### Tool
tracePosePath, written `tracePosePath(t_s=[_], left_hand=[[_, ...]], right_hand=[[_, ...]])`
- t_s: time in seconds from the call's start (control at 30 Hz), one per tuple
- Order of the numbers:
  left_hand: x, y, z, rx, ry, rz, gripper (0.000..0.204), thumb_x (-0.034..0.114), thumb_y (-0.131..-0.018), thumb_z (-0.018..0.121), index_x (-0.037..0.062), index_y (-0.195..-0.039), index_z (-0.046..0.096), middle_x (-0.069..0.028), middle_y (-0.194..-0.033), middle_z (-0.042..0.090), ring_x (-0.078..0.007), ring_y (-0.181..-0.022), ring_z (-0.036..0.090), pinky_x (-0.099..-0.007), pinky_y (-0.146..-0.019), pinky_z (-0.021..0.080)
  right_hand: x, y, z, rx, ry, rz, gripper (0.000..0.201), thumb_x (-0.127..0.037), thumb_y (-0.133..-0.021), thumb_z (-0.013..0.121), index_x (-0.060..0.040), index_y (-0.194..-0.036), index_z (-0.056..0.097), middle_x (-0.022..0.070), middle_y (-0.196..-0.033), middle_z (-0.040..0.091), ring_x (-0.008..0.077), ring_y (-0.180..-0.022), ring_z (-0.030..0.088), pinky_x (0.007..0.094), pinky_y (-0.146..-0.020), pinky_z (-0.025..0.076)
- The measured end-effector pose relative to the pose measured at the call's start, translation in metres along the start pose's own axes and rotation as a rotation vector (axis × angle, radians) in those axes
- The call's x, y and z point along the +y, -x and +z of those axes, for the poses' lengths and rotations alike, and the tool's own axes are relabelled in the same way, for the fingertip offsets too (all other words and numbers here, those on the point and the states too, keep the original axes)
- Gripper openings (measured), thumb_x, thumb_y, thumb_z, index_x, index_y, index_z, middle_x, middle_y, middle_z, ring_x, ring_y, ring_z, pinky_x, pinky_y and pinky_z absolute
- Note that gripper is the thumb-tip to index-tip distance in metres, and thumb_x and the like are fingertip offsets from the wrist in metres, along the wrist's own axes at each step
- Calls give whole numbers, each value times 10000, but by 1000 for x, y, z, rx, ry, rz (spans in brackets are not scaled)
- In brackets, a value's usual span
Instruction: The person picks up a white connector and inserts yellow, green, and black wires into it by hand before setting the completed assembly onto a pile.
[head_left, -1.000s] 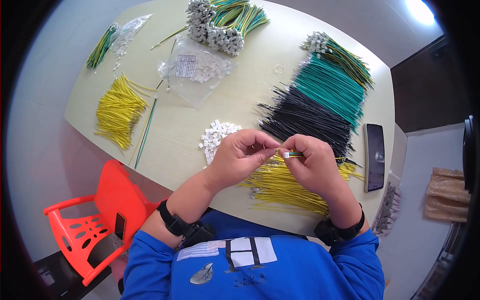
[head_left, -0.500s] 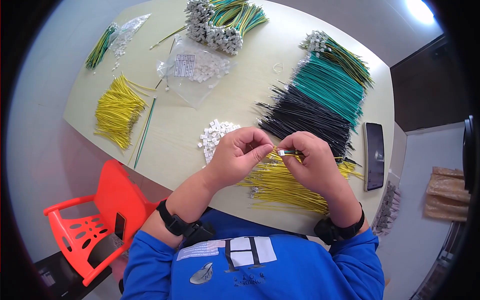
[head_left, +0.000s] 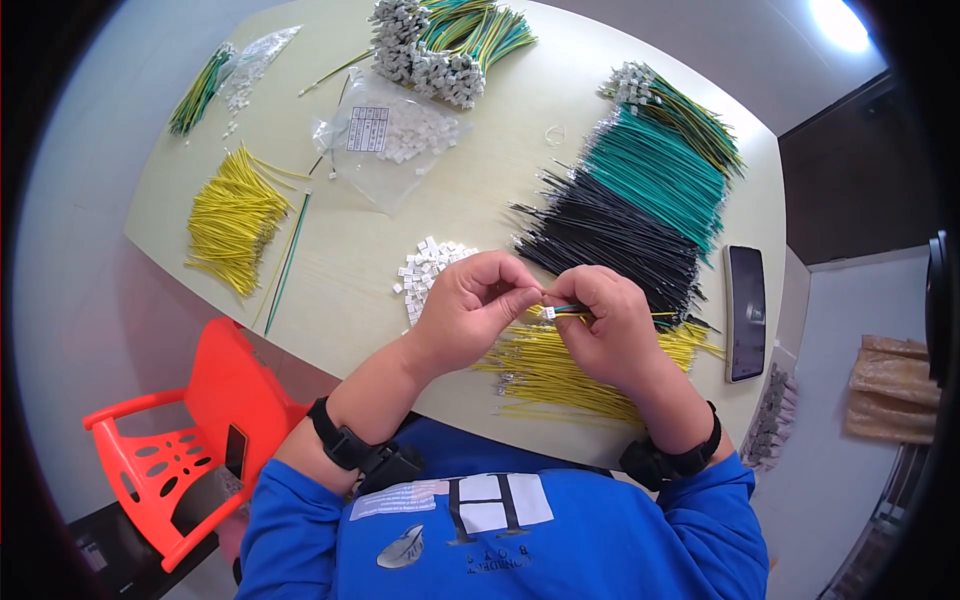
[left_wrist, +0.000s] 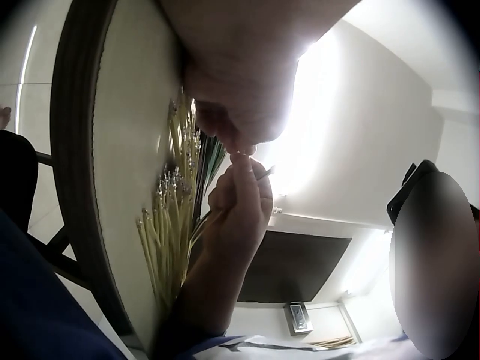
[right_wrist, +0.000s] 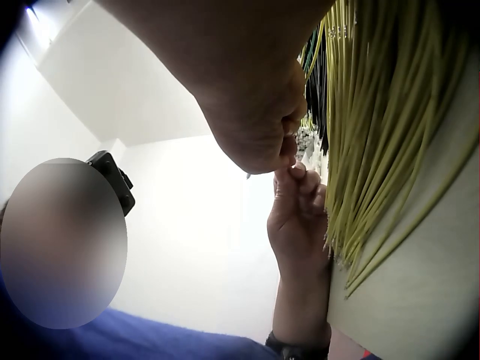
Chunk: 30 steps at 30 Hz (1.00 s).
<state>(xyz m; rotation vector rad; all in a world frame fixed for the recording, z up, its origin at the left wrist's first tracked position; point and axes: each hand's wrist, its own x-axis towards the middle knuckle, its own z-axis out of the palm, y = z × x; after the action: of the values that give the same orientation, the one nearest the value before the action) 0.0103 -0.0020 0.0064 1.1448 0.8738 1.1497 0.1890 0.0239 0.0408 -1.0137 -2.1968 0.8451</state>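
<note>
My left hand (head_left: 468,312) bends thumb and index finger together at the tips, with a bit of yellow wire (head_left: 537,308) showing by them; most of what they pinch is hidden. Against those fingertips, the thumb and index of my right hand (head_left: 612,328) hold a small white connector (head_left: 549,313). Green and dark wires (head_left: 572,310) run from the connector back into the right palm. Both hands are above the near edge of a pile of yellow wires (head_left: 570,375). In the left wrist view, the fingertips of both hands meet; the right wrist view mostly hides the connector.
Loose white connectors (head_left: 425,268) lie left of the hands. Black wires (head_left: 610,235) and green wires (head_left: 660,170) are stacked beyond, beside a phone (head_left: 745,315). A plastic bag (head_left: 385,140), finished bundles (head_left: 430,60) and another yellow pile (head_left: 235,220) lie farther off. A red chair (head_left: 235,400) stands left.
Both hands have shifted slightly left, still fingertip to fingertip. The connector in the right hand has moved left and a little lower, closer to the left fingertips.
</note>
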Motion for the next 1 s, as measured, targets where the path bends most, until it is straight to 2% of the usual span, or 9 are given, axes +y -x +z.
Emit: tracePosePath(t_s=[0.07,0.23,0.33,0.6,0.77,0.9,1.0], left_hand=[[2,0,0,12,-17,-5,43,53,-871,610,19,-862,585,12,-789,578,-19,-712,518,-171,-623,430],[-2,1,-3,-13,-60,-41,66,59,-881,602,13,-915,569,-9,-863,588,-45,-766,529,-182,-676,431],[0,2,-3,-26,-48,-82,68,62,-882,602,12,-915,570,1,-849,582,-36,-754,520,-177,-660,422],[3,2,-4,-31,-39,-110,62,56,-881,601,12,-914,572,15,-823,571,-28,-742,508,-171,-647,409],[1,1,-5,-29,-20,-97,65,60,-881,602,11,-911,571,17,-820,570,-23,-730,501,-167,-636,402],[0,2,-4,-28,-22,-81,68,60,-880,604,10,-915,573,17,-819,570,-21,-726,498,-166,-632,400],[2,2,-4,-24,-8,-90,77,71,-880,606,13,-923,577,20,-807,573,-18,-701,494,-163,-613,396]], right_hand=[[-2,0,-3,-35,16,77,102,-44,-698,630,-51,-784,575,85,-769,589,267,-718,594,350,-617,477],[-3,-8,-15,22,117,17,115,-67,-723,680,-16,-800,611,91,-779,583,245,-663,575,314,-578,452],[0,-17,-24,62,259,151,149,-140,-759,689,-25,-830,624,87,-831,587,256,-689,585,324,-596,458],[21,-40,-14,142,419,92,153,-171,-776,674,-41,-848,635,75,-842,590,262,-727,595,339,-616,462],[27,-42,-10,114,426,136,153,-152,-771,677,-42,-869,634,75,-842,589,261,-724,590,338,-614,464],[28,-40,-14,131,372,86,139,-132,-767,680,-40,-860,632,79,-843,595,257,-715,586,334,-604,464],[28,-37,-15,241,324,-114,84,-73,-748,666,-45,-820,633,73,-793,599,242,-680,576,329,-590,457]])
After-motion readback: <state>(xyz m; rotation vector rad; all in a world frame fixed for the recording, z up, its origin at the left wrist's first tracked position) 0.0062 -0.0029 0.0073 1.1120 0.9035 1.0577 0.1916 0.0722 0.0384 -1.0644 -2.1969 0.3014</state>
